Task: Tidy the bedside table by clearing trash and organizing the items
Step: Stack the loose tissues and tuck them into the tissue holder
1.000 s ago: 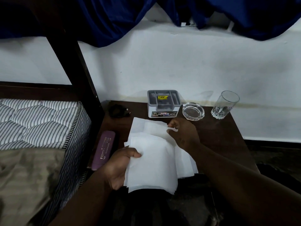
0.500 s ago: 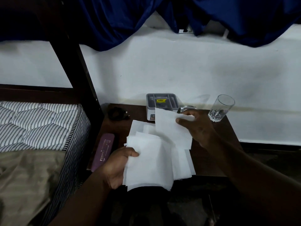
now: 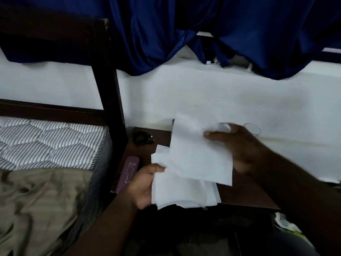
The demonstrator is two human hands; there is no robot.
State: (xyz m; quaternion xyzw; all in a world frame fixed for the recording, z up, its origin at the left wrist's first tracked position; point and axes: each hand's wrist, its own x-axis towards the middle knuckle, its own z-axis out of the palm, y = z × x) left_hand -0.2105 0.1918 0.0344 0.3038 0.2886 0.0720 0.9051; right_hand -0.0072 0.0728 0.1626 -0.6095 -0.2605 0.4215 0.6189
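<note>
Your dark wooden tabletop (image 3: 243, 193) carries a coiled black cable (image 3: 141, 139) at its back left corner, a purple case (image 3: 129, 172) lying along its left edge, and a clear glass (image 3: 255, 128) at the back right, partly hidden from you.

white wall (image 3: 203, 93), blue curtain (image 3: 239, 24), dark bedpost (image 3: 108, 93), striped mattress (image 3: 46, 139)
</note>
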